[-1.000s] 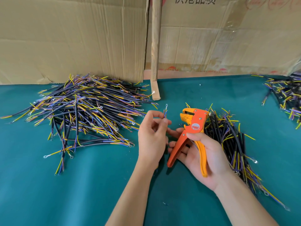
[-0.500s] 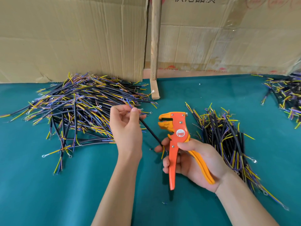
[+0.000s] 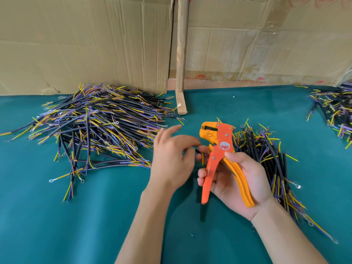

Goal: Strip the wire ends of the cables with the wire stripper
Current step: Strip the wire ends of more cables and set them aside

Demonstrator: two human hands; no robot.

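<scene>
Your left hand [image 3: 171, 157] covers most of the cable [image 3: 198, 151] you are working on: only a short black stub and a bit of yellow core show between its thumb and your right fingertips, so you cannot tell from here whether the left fingers actually pinch it or merely hover over it; the index and middle fingers are blurred and look loosely spread. How far the cable runs under the palm is hidden. Your right hand [image 3: 236, 180] grips the wire stripper [image 3: 219, 155], thumb over the orange body near the round label, fingers curled round the red-orange handle, the yellow handle lying across the palm. The handles stand apart and the yellow head points up and to the left, just above the cable stub, not touching it. You have one stripper and three heaps of cables: a big pile [image 3: 95, 128] well off to the left of your left hand, a smaller pile [image 3: 266, 155] just behind and to the right of your right hand, and a third pile [image 3: 335, 111] far right, cut off by the frame edge. A wooden stick [image 3: 181, 54] leans on the cardboard [image 3: 85, 44] beyond the green table cover [image 3: 76, 225].
</scene>
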